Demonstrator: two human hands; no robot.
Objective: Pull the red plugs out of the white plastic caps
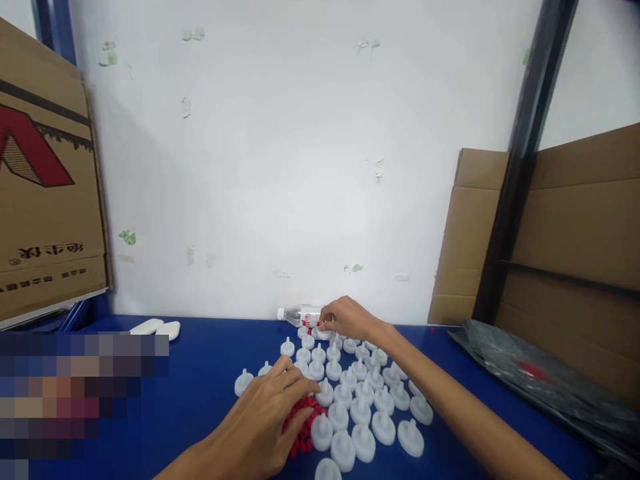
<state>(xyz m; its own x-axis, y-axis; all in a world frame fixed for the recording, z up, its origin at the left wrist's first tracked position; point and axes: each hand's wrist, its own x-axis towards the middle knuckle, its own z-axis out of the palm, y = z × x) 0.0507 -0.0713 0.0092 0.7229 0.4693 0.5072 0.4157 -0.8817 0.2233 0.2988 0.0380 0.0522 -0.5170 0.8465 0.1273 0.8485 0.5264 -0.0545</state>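
Many white round pieces, each a disc with a thin upright stem, stand spread over the blue table. My left hand curls its thumb and fingers around a heap of small red pieces, left of the nearer white pieces; its palm side is hidden. At the far end of the group, my right hand is closed in a pinch, with a bit of red showing at the fingertips. It is over the farthest white pieces, beside a clear plastic bottle lying on its side, and partly covers the bottle.
Two white oval objects lie at the back left of the blue table. A printed cardboard box stands left. Dark plastic bags and cardboard sheets are on the right. A white wall closes the back.
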